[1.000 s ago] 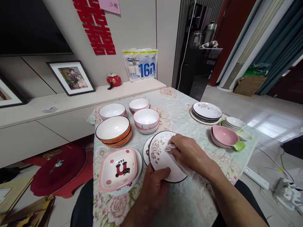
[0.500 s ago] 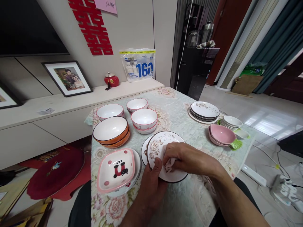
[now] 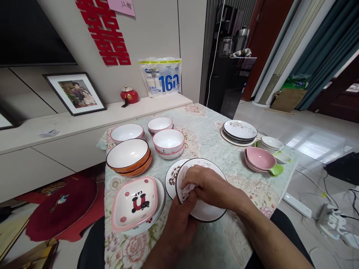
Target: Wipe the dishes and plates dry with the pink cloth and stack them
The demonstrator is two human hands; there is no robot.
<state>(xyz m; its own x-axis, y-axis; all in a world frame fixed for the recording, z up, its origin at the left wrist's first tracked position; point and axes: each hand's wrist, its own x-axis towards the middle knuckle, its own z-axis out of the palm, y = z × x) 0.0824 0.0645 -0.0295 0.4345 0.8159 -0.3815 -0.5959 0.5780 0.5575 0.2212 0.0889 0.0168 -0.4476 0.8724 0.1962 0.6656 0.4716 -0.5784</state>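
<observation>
A white plate with a dark rim and brown floral print is tilted up in front of me. My left hand grips its left lower edge, thumb on top and fingers underneath. Bunched in my right hand is a pale cloth, pressed against the plate's left inner side and hiding much of the print. Beneath and behind it, a similar floral plate lies on the tablecloth. Left of my hands sits a square pink-rimmed cat dish, resting on a round white plate.
Orange bowls and red-rimmed bowls stand in stacks at the table's back left. On the right are stacked floral plates, pink dishes and small white bowls. A low cabinet runs behind the table.
My right hand has moved the cloth left and up across the plate, to its left rim. The held plate has shifted slightly, and the whole view has slid a little.
</observation>
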